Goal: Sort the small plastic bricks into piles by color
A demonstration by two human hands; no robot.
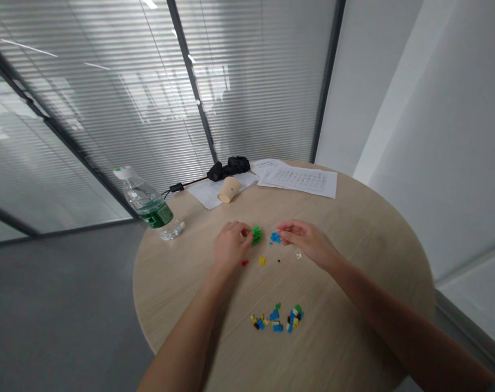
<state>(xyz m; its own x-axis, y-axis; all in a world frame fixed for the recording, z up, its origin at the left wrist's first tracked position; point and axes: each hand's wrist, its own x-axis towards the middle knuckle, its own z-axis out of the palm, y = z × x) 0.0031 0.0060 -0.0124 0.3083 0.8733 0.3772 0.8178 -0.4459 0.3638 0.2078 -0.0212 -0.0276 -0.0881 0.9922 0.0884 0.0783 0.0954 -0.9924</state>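
Observation:
My left hand (pixel 231 245) is curled at the left edge of a small cluster of green toy bricks (pixel 256 235). Its thumb and fingertips come close together there, and anything between them is hidden. Across from it, my right hand (pixel 302 237) has its fingers drawn together beside a few blue toy bricks (pixel 275 237); what they hold, if anything, is too small to make out. Nearer to me lie a red piece (pixel 244 263), a yellow piece (pixel 262 261), a tiny dark piece (pixel 279 261) and a white piece (pixel 299 255).
Mixed toy bricks (pixel 277 321) lie on the round wooden table (pixel 332 337) close to my body. A water bottle (pixel 151 207) leans at the left edge. Farther back are a paper cup (pixel 228 189) on its side, a black bundle (pixel 231 167) and printed sheets (pixel 298 179).

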